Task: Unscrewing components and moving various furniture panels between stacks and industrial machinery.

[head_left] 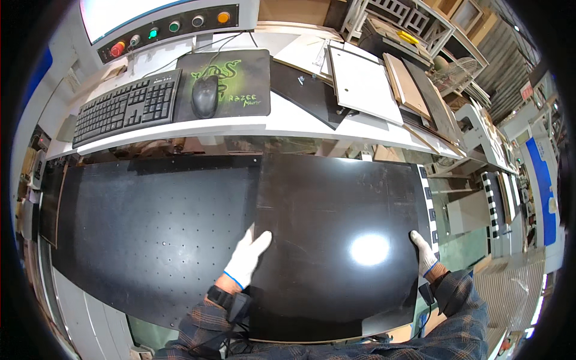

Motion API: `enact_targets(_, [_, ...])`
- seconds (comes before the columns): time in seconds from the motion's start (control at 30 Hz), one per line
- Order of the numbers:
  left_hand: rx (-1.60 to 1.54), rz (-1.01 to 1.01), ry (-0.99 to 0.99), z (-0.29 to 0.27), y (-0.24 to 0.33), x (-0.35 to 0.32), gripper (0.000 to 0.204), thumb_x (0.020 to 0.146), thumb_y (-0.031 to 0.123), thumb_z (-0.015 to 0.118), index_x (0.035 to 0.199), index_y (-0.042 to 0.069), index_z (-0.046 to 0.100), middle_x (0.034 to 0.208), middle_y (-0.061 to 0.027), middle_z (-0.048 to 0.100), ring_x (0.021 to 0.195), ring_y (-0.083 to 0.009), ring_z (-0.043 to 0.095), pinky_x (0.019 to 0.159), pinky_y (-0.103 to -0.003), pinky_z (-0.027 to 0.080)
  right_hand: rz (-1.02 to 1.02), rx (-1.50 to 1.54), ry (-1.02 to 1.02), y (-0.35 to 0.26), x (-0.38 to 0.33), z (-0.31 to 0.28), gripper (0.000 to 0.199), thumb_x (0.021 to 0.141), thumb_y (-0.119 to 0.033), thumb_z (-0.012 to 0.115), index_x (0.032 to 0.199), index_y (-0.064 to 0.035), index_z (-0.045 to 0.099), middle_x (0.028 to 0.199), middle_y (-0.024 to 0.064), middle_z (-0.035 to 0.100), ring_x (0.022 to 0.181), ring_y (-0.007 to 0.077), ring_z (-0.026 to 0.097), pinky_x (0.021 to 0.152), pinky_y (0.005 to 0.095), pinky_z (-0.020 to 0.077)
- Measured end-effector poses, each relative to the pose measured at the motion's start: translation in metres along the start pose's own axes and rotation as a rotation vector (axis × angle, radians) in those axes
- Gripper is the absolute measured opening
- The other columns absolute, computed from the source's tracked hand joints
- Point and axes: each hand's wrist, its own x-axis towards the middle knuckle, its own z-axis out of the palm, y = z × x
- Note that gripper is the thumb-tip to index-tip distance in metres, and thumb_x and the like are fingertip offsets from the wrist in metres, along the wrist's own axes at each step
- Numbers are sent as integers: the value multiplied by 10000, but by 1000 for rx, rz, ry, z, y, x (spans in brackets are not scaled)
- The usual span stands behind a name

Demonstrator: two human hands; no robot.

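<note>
A large glossy dark panel (324,228) lies flat in front of me, a bright light reflected on its right half. My left hand (247,255), in a white glove with a blue cuff, grips its left edge, thumb on top and the other fingers partly hidden. At the opposite edge my right hand (425,252), gloved too, holds the panel in the same way, with its fingers mostly out of sight. Under and left of the panel stretches a black work surface (138,222) dotted with small holes.
Beyond the panel runs a white desk (222,127) with a keyboard (129,107), a mouse (205,96) on a mouse pad (255,78) and several boards (366,84). A button panel (174,29) sits under a screen. Black-and-white striped strips (428,198) border the panel's right side.
</note>
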Motion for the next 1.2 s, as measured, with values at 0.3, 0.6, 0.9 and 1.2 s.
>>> enact_targets(0.3, [-100, -132, -412, -103, 49, 14, 432, 1081, 305, 665, 1395, 11, 640, 1242, -85, 743, 1086, -189, 718, 973, -347, 579, -62, 31, 231, 36, -160, 127, 489, 1016, -456, 714, 1323, -77, 668, 1218, 104, 743, 1058, 243, 717, 961, 439, 595])
enact_targets(0.6, [208, -376, -549, -203, 130, 38, 389, 1069, 335, 669, 1294, 21, 713, 1180, -89, 773, 1042, -198, 726, 964, -343, 564, -115, 265, 440, 153, -302, 326, 557, 1075, -415, 624, 1504, -65, 564, 1483, 116, 632, 1310, 277, 618, 1143, 456, 489])
enact_targets(0.9, [388, -390, -641, -229, 152, 18, 400, 1078, 311, 663, 1341, 10, 668, 1216, -99, 750, 1071, -221, 728, 962, -376, 585, -180, 614, 448, 310, -313, 385, 554, 1072, -432, 628, 1416, 1, 595, 1377, 105, 679, 1213, 197, 644, 1064, 375, 522])
enact_targets(1.2, [826, -368, -363, -223, 147, -55, 628, 1017, 454, 721, 1462, 19, 639, 1486, -181, 641, 1314, -332, 624, 1145, -413, 472, -360, 631, 510, 429, -316, 419, 812, 1045, -512, 659, 1557, 87, 462, 1553, 206, 540, 1439, 257, 494, 1214, 392, 386])
